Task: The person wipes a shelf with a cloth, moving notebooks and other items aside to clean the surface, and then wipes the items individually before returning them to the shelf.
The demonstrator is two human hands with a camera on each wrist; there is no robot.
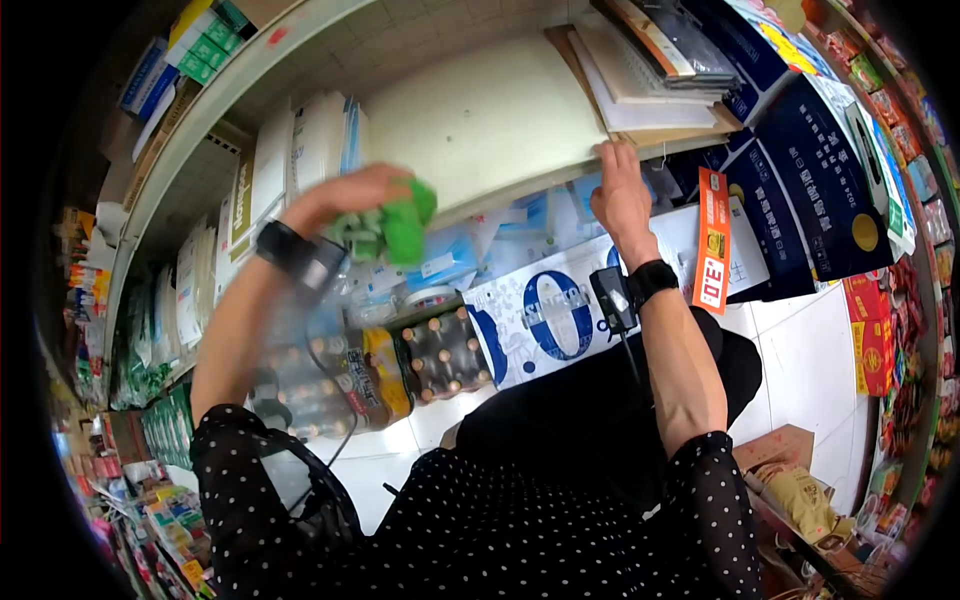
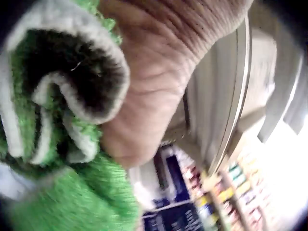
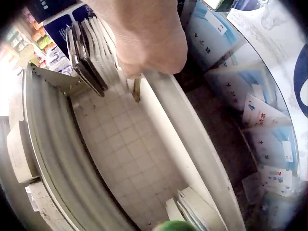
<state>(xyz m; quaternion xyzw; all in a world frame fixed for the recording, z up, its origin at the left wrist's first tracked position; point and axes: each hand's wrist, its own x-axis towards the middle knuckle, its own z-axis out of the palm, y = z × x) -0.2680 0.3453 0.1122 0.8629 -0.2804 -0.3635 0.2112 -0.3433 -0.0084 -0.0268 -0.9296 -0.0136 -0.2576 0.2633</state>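
Observation:
A crumpled green cloth (image 1: 405,232) with pale edges is gripped in my left hand (image 1: 365,190), over the left part of the bare shelf (image 1: 480,115). The hand is blurred in the head view. Close up in the left wrist view, the folded cloth (image 2: 84,199) bunches against the palm. My right hand (image 1: 622,195) rests at the shelf's front edge, near a stack of envelopes and folders (image 1: 665,85). In the right wrist view the right hand (image 3: 149,43) overlaps the shelf lip (image 3: 192,130), and its fingertips are largely hidden.
White packets and books (image 1: 310,145) stand at the shelf's left end. Below lie blue-and-white packs (image 1: 440,262), shrink-wrapped bottles (image 1: 445,355) and a white box with blue print (image 1: 545,320). Dark blue cartons (image 1: 815,180) and an orange price tag (image 1: 711,240) are at the right.

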